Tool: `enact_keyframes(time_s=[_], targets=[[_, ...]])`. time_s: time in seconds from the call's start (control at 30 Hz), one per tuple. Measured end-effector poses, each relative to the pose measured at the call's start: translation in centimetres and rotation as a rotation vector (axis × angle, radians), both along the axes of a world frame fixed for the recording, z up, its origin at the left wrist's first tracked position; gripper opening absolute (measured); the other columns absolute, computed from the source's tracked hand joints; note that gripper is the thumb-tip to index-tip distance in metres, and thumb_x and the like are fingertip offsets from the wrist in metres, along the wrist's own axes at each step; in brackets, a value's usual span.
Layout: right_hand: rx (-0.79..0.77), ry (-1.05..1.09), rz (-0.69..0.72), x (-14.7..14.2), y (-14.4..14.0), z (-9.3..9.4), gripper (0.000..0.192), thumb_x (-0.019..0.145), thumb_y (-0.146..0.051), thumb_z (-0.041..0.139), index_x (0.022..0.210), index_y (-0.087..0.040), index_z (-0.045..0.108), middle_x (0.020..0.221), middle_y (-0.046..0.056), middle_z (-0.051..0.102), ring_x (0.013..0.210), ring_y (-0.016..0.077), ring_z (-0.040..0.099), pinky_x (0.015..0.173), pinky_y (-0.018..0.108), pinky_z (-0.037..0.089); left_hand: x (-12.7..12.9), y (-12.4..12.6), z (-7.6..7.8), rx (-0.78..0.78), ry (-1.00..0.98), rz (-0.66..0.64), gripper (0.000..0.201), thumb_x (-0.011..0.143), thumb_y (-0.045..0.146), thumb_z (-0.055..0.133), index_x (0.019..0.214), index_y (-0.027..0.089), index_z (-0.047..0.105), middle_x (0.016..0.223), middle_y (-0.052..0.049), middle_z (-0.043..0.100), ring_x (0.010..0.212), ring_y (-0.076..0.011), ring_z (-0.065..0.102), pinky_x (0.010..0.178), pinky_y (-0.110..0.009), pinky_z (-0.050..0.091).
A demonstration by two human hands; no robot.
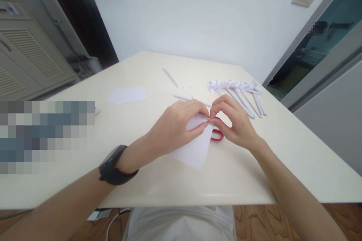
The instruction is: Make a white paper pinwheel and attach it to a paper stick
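A creased sheet of white paper [195,152] is held up over the table's front half. My left hand [181,124] grips its upper edge between thumb and fingers. At the paper's upper right corner, my right hand [233,120] pinches with thumb and forefinger, and the fingertips of both hands meet there. Red-handled scissors [217,135] lie behind the paper, their blades hidden. A rolled white paper stick [182,97] rests just beyond my hands, partly covered by them.
White paper pinwheels [237,86] on rolled sticks lie in a row at the back right. White paper sheets [127,95] lie at left. Thin white sticks [170,77] and small scraps are near the table's back. A wall [181,11] stands behind the table [226,184].
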State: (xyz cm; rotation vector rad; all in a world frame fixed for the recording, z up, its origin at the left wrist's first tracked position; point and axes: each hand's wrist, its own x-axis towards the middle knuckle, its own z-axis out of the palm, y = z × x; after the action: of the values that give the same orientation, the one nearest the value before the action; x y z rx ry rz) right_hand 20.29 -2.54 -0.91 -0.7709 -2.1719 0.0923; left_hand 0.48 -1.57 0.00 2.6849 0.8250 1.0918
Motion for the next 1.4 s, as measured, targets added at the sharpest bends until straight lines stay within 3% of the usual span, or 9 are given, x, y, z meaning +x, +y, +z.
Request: enact_keyframes(time_s=[0.77,1.4], targets=[[0.016,0.014,-0.041,0.29,0.07,0.11,0.005,0.085,-0.020,0.057,0.088,-0.022,0.053,0.089,0.004,0.050,0.082,0.0180,0.051,0.072,0.034,0.045,-0.19,0.08,0.22,-0.018,-0.004,0.021,0.009,0.083,0.019,0.053,0.091,0.018,0.057,0.092,-0.001,0.065,0.085,-0.0149,0.059,0.078,-0.028,0.043],[-0.045,0.092,-0.029,0.00,-0.10,0.17,0.002,0.085,-0.021,0.057,0.084,-0.022,0.056,0.086,0.004,0.051,0.079,0.0166,0.052,0.071,0.033,0.047,-0.28,0.26,0.67,-0.348,-0.125,-0.021,0.010,0.082,0.026,0.058,0.089,0.020,0.063,0.092,0.002,0.067,0.087,-0.0143,0.061,0.080,-0.027,0.045]])
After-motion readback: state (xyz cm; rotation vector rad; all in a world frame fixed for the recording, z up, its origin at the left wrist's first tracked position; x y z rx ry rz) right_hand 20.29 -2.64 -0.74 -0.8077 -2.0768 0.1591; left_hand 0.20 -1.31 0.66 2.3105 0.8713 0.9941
